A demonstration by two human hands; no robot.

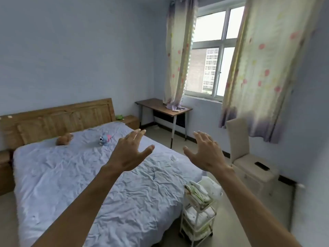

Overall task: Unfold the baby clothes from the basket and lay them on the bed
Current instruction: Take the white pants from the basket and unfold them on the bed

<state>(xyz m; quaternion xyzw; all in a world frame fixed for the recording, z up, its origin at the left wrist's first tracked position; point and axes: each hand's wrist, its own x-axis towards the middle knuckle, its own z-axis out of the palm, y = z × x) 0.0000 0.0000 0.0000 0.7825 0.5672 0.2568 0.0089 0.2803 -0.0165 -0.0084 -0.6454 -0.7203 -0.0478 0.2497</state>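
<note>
A bed with a wrinkled pale blue cover fills the left and middle of the view. Folded baby clothes lie stacked on the top tier of a white basket rack standing at the bed's right side. More folded cloth fills its lower tiers. My left hand is stretched out above the bed, fingers spread, holding nothing. My right hand is raised beside it, also spread and empty, well above the rack.
Two soft toys, a brown one and a blue one, lie near the wooden headboard. A desk stands under the window. A beige chair with a dark remote on its seat stands right of the rack.
</note>
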